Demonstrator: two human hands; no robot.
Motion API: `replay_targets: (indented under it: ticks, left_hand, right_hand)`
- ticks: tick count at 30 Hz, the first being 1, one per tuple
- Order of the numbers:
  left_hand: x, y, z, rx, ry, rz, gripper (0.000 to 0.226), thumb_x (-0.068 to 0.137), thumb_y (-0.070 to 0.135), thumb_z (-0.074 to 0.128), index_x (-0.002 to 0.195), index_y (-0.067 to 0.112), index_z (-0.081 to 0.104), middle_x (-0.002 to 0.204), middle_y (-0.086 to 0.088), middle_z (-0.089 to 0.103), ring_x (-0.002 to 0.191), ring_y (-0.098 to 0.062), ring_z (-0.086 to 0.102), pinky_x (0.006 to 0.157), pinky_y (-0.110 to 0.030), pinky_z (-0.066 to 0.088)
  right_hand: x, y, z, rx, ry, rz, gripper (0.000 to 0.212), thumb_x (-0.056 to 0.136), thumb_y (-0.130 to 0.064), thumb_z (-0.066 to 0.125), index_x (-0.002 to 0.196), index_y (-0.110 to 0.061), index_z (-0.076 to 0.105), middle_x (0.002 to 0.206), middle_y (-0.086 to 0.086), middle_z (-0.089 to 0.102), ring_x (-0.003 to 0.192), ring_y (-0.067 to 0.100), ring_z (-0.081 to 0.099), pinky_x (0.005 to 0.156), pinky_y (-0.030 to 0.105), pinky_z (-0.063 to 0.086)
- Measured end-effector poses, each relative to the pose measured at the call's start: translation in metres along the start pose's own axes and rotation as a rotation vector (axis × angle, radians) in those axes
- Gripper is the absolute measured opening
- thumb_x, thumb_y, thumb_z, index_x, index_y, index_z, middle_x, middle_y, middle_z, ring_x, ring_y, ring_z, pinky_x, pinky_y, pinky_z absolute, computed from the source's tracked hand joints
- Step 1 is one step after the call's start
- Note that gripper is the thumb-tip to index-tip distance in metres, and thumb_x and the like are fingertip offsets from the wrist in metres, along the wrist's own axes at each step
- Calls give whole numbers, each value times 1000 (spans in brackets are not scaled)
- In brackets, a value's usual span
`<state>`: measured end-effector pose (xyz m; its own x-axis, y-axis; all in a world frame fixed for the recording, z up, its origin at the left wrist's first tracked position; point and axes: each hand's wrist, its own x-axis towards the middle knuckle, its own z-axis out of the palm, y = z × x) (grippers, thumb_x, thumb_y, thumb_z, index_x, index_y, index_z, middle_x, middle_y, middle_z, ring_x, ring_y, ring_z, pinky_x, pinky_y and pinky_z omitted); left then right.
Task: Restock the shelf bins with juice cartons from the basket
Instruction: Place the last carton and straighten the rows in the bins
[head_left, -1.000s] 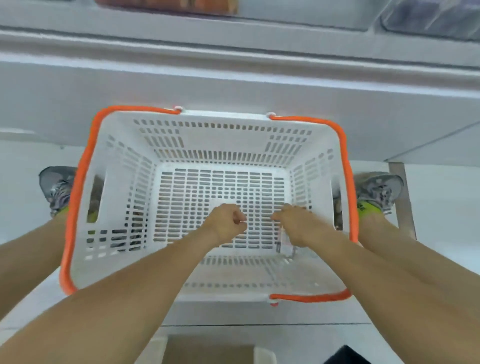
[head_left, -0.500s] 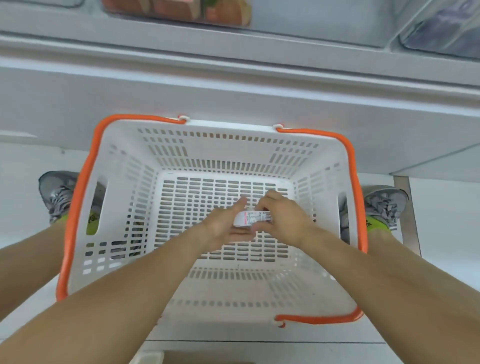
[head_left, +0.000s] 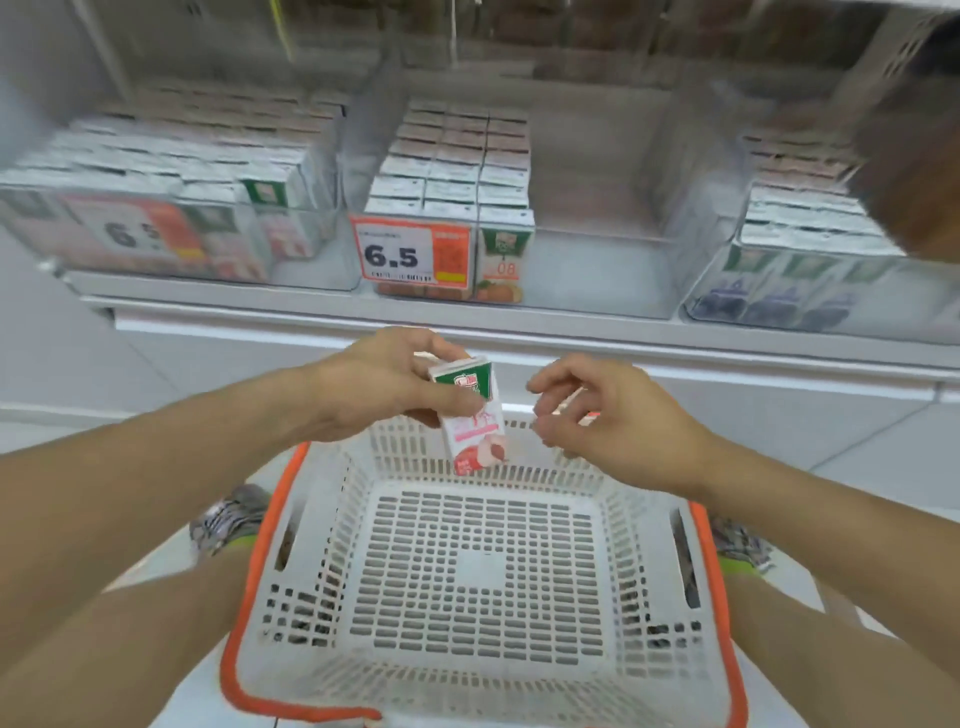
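Observation:
My left hand (head_left: 384, 389) holds a small juice carton (head_left: 475, 423) with a green top and a pink lychee picture, its thumb and fingers curled round the upper part. The carton hangs tilted above the far rim of the white basket (head_left: 644, 519). My right hand (head_left: 597, 415) hovers just right of the carton with loosely curled fingers and holds nothing. Nothing lies on the basket's floor. Above, the clear shelf bins hold rows of cartons: a left bin (head_left: 332, 260), a middle bin (head_left: 587, 270) with free room on its right side, and a right bin (head_left: 737, 291).
The basket has orange handles (head_left: 260, 561) and stands on the floor between two shoes (head_left: 228, 519). A price tag reading 6.5 (head_left: 410, 254) hangs on the middle bin. The white shelf edge (head_left: 311, 312) runs across just above my hands.
Both hands have risen out of the basket with the carton. The right hand has let go, leaving the left hand alone holding it. The view has tilted up to the shelf bins.

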<state>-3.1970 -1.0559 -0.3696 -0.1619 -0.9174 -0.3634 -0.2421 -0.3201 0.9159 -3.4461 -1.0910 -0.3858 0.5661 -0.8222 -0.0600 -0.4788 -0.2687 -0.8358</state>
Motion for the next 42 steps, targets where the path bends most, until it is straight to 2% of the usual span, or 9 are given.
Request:
replay_targets:
  ticks: [6,10,15,21,27,31,35,39,42]
  left_hand:
    - [-31,45,-5,55,125,244,38,72,35,81,103,16,73,98,-16,74,82,-31,68,75,-45,54]
    - [-51,70,-30,469,187,367,35,74,45,72,108,35,68,93,20,72,80,-9,70,76,-28,57]
    - [-69,85,-91,915,525,357,35,79,28,80,101,48,61,80,28,67,80,5,63,66,-25,50]
    - [-51,75,-173,678,907,426,39,81,12,79,109,36,66,94,13,68,93,-15,66,76,-22,46]
    - [-11,63,-200,889,744,236,39,82,27,79,120,30,70,102,7,72,81,-15,61,68,-19,42]
    - [7,69,-196,1200,618,47,50,82,35,78,130,29,64,117,-8,70,98,-28,64,81,-33,50]
    - [7,71,-197,1236,448,-6,26,94,29,66,119,22,71,101,-7,71,87,-25,62,79,-32,50]
    - [-1,57,-200,1170,447,1,37,102,34,50,138,33,56,133,-8,50,125,-30,46,106,-44,39]
    - [-11,45,-211,1105,525,67,42,103,28,45,145,28,46,143,-9,43,136,-31,35,110,-49,34]
  right_hand:
    - [14,-55,1,201,-63,-128,52,77,-25,85,117,-32,54,99,-4,69,72,18,72,61,21,52]
    - [35,-81,15,165,56,-216,55,69,-22,90,107,-38,52,93,-11,65,65,16,69,55,26,54]
    - [79,-121,41,55,201,-380,35,75,-36,82,102,-40,59,96,-16,65,65,8,67,62,29,57]
    - [123,-149,57,71,294,-458,24,88,-10,64,99,-31,61,99,-18,62,83,7,66,64,32,60]
    - [145,-140,45,131,328,-407,23,88,-4,65,94,-26,64,96,-13,66,76,5,63,51,12,46]
    - [145,-131,46,90,288,-356,26,87,-3,64,93,-28,64,96,-14,66,75,8,63,61,17,51]
    - [142,-135,51,51,263,-376,25,87,-4,64,92,-28,63,92,-13,66,74,10,64,64,24,56]
    - [146,-156,62,8,233,-415,21,86,-4,64,91,-25,66,86,-12,67,74,6,62,65,24,55]
    - [156,-177,73,-57,212,-453,17,86,-6,64,93,-21,66,87,-9,67,73,4,61,67,23,53]
